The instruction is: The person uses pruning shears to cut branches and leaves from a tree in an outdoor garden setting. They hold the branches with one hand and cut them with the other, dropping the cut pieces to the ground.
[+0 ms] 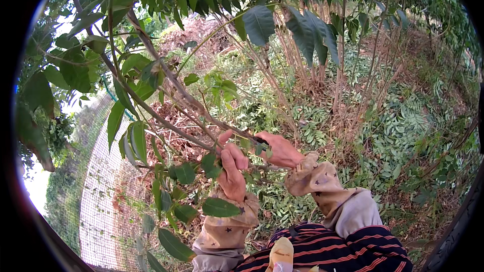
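Observation:
My left hand is closed around a thin leafy branch, which slants down into it from the upper left. Just beyond it, my right hand grips a dark tool with a black part showing; most of it is hidden by the fingers and leaves, so its kind is unclear. A thicker grey-brown branch runs down to this tool and touches or passes close by it. Green leaves hang around my left wrist and partly cover the fingers.
A wire mesh fence with a pale strip behind it curves along the left. Upright thin stems grow ahead. Cut leafy greenery covers the ground at right. Dry brown leaves lie heaped behind the branches. Foliage overhangs the top.

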Demonstrator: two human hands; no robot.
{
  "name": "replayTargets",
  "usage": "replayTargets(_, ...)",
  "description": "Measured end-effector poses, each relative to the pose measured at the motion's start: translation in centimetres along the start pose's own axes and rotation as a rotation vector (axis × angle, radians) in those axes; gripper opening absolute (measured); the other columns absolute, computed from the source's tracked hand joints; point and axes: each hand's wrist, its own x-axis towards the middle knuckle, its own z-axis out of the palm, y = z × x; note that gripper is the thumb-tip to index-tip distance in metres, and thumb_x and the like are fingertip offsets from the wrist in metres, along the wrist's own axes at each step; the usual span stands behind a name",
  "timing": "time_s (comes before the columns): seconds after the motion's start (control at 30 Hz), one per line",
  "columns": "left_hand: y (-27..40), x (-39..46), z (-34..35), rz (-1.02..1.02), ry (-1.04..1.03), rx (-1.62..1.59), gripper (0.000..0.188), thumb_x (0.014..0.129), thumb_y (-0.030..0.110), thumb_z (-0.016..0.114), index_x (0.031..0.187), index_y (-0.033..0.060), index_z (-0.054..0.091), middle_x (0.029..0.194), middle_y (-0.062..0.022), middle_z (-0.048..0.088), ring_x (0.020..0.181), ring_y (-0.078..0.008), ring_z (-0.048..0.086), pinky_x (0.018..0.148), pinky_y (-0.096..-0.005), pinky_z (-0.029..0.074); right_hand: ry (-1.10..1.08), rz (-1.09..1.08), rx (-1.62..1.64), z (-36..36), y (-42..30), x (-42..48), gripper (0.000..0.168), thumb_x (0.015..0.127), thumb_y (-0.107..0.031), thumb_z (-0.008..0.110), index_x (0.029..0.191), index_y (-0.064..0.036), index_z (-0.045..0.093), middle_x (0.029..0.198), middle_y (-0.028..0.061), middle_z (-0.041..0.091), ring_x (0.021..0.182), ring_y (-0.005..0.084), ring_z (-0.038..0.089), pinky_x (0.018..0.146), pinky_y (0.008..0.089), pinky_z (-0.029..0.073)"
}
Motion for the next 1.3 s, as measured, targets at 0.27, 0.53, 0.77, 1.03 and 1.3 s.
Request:
replayTargets(0.27, -0.5, 0.8, 0.4, -0.017, -0.006, -0.046, 0.047, 0.107, 0.036, 0.037, 0.134, -0.0022, 0.041, 0.064, 0.0048, 0.033, 0.055, -0.0041, 0.030, 0.049, -0.0217, 0.031, 0.056, -0.001, -0.025, -0.6, -0.8, -0.6, 0.048, 0.087, -0.041, 0.065, 0.116, -0.003, 0.058, 0.098, 0.0173, 0.062, 0.090, 0.0355, 0.063, 0.078, 0.0433, 0.050)
replayTargets(0.53, -1.1, 1.6, -0.1, 0.003, 0.025, 0.005, 0.046, 0.108, 0.033, 0.037, 0.134, -0.0043, 0.042, 0.063, 0.0046, 0.035, 0.053, -0.0038, 0.030, 0.048, -0.0216, 0.030, 0.093, 0.401, 0.372, -0.7, 1.7, -1.6, 0.048, 0.090, -0.052, 0.061, 0.087, -0.003, 0.059, 0.066, 0.0027, 0.054, 0.062, 0.0122, 0.050, 0.057, 0.0305, 0.039)
replayTargets(0.77, -2.4, 4.5, 1.0, 0.017, -0.033, 0.028, 0.040, 0.108, 0.028, 0.036, 0.135, -0.0015, 0.043, 0.064, 0.0041, 0.036, 0.054, -0.0039, 0.032, 0.049, -0.0221, 0.032, 0.263, 0.418, 0.432, -2.0, 4.4, -6.3, 0.048, 0.093, -0.051, 0.060, 0.084, -0.004, 0.058, 0.069, 0.0024, 0.058, 0.062, 0.0115, 0.053, 0.058, 0.0288, 0.043)
replayTargets(1.03, -3.6, 6.0, 1.9, -0.015, -0.032, -0.097, 0.040, 0.106, 0.027, 0.044, 0.137, 0.0006, 0.048, 0.065, 0.0060, 0.042, 0.055, -0.0026, 0.037, 0.048, -0.0217, 0.030, 0.387, 0.439, 0.526, -3.3, 5.9, -11.5, 0.038, 0.096, -0.041, 0.060, 0.084, -0.005, 0.058, 0.069, 0.0016, 0.062, 0.063, 0.0095, 0.056, 0.060, 0.0267, 0.043)
replayTargets(1.3, -2.5, 5.3, 0.4, 0.017, 0.001, -0.080, 0.039, 0.106, 0.023, 0.043, 0.137, -0.0010, 0.048, 0.065, 0.0070, 0.041, 0.054, -0.0014, 0.034, 0.046, -0.0214, 0.027, 0.466, 0.301, 0.517, -4.9, 0.6, -9.9, 0.037, 0.100, -0.037, 0.054, 0.089, -0.002, 0.057, 0.071, 0.0022, 0.062, 0.067, 0.0101, 0.058, 0.062, 0.0270, 0.045)
